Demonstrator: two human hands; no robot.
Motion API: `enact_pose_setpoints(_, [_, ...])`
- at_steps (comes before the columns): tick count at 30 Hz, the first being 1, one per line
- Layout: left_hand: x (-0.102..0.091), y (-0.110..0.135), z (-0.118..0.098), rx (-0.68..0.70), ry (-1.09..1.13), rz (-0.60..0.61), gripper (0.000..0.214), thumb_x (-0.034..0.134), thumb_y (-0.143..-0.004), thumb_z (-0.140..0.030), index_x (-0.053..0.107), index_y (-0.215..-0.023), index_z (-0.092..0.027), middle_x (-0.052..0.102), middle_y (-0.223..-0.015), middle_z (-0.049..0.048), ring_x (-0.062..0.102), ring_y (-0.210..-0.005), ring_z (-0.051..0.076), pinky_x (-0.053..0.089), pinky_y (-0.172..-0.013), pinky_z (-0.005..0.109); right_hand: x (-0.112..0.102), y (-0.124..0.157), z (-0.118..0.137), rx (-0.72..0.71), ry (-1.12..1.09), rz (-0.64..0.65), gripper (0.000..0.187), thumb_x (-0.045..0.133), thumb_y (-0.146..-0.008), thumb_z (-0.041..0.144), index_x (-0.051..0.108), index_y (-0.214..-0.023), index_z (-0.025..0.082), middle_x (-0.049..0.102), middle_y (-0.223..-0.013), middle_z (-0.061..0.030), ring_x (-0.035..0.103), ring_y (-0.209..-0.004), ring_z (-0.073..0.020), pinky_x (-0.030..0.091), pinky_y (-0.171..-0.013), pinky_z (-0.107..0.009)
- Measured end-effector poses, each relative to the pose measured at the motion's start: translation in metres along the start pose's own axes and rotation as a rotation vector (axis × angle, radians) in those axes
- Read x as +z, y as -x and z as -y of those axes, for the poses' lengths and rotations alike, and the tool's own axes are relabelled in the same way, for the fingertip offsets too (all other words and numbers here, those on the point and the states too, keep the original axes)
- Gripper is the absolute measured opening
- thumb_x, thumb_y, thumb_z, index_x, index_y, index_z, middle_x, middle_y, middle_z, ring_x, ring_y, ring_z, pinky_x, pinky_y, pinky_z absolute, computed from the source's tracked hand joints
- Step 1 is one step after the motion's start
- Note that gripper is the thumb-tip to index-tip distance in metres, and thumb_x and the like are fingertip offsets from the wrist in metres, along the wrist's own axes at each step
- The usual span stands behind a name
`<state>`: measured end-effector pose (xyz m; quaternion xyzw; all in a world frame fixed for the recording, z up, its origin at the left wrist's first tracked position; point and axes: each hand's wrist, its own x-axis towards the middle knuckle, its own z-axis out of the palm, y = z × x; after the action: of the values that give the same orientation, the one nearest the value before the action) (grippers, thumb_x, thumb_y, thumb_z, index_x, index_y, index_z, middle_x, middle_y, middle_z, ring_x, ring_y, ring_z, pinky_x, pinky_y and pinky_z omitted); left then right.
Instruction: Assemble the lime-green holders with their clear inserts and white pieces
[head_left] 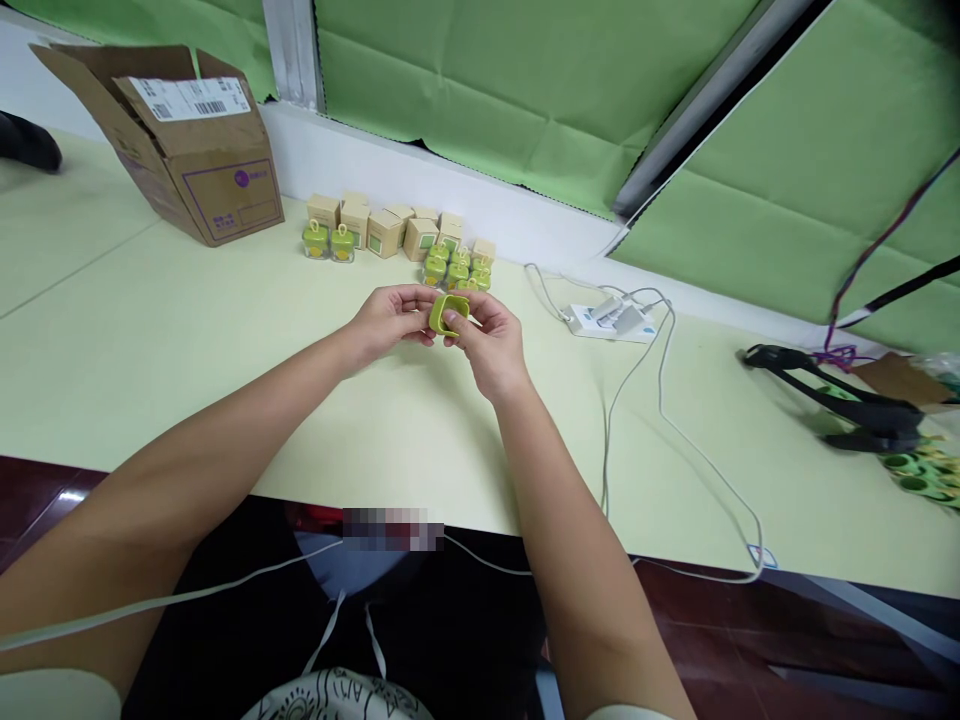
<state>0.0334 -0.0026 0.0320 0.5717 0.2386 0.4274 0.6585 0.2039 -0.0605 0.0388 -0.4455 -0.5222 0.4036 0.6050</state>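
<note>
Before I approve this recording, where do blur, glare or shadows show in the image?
In the head view, the yellow-green lid held near centre reads fairly clearly; the black curved object at right looks smeared; glare marks the dark red floor at lower left; faint, soft shadows fall on the table.

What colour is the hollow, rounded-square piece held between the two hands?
Yellow-green; the hollow piece shows in the head view, the only one.
</note>
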Motion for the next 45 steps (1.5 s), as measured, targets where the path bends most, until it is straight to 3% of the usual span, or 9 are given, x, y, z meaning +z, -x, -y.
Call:
enact_pose_setpoints(12, [0.001,-0.001,-0.005,-0.029,-0.048,0.04,0.037,0.091,-0.074,-0.024,0.073,-0.104,-0.013,0.077,-0.09,0.0073,0.072,-0.071,0.015,0.061,-0.07,0.031,0.002,0.0,0.0,0.021,-0.018,-0.009,0.032,0.087,-0.07,0.036,0.075,-0.098,0.027,0.076,-0.098,0.0008,0.061,-0.071,-0.012,0.053,-0.061,-0.029])
enact_pose_setpoints(22, [-0.002,0.0,-0.002,-0.116,0.02,0.065,0.037,0.093,-0.073,-0.037,0.08,-0.099,-0.016,0.077,-0.097,0.007,0.073,-0.087,0.017,0.059,-0.078,0.03,0.002,0.002,-0.001,0.025,0.026,-0.031,0.035,0.087,-0.073,0.04,0.077,-0.105,0.03,0.076,-0.107,0.0003,0.065,-0.078,-0.0137,0.053,-0.058,-0.026])
enact_pose_setpoints(27, [-0.009,-0.006,-0.009,-0.027,0.126,-0.084,0.029,0.094,-0.07,-0.026,0.075,-0.091,-0.016,0.078,-0.095,0.004,0.074,-0.091,0.016,0.059,-0.088,0.032,0.001,-0.001,-0.005,0.037,0.005,-0.065,0.044,0.081,-0.082,0.059,0.071,-0.115,0.031,0.075,-0.123,-0.0035,0.073,-0.099,-0.0187,0.062,-0.072,-0.03])
enact_pose_setpoints(30, [-0.015,-0.009,-0.011,-0.021,0.127,-0.132,0.03,0.093,-0.07,-0.024,0.074,-0.093,-0.017,0.076,-0.092,0.0027,0.071,-0.083,0.013,0.056,-0.074,0.025,0.0,-0.003,-0.006,0.113,-0.071,-0.084,0.046,0.079,-0.084,0.063,0.07,-0.111,0.028,0.078,-0.116,-0.005,0.075,-0.103,-0.0203,0.065,-0.086,-0.035])
enact_pose_setpoints(35, [-0.016,-0.008,-0.007,-0.039,0.038,-0.034,0.04,0.098,-0.065,-0.036,0.074,-0.091,-0.018,0.063,-0.071,-0.003,0.052,-0.057,0.006,0.04,-0.053,0.021,0.002,-0.001,-0.001,0.22,-0.168,0.031,0.043,0.076,-0.087,0.065,0.072,-0.103,0.025,0.082,-0.107,-0.0057,0.077,-0.106,-0.0237,0.066,-0.089,-0.039])
enact_pose_setpoints(40, [-0.011,-0.005,-0.007,0.034,-0.141,0.002,0.045,0.098,-0.065,-0.044,0.074,-0.09,-0.016,0.066,-0.075,-0.0004,0.056,-0.063,0.009,0.043,-0.059,0.024,0.0,-0.002,0.002,0.3,-0.156,0.004,0.041,0.073,-0.089,0.064,0.071,-0.095,0.024,0.083,-0.093,-0.0059,0.078,-0.092,-0.0239,0.066,-0.081,-0.038])
enact_pose_setpoints(45, [-0.011,-0.004,-0.01,0.073,-0.213,0.034,0.047,0.098,-0.065,-0.048,0.072,-0.087,-0.015,0.065,-0.076,0.0007,0.058,-0.068,0.011,0.048,-0.065,0.028,-0.005,-0.005,-0.004,0.334,-0.141,0.047,0.051,0.071,-0.086,0.075,0.067,-0.092,0.025,0.08,-0.086,-0.0068,0.078,-0.087,-0.0264,0.066,-0.076,-0.041])
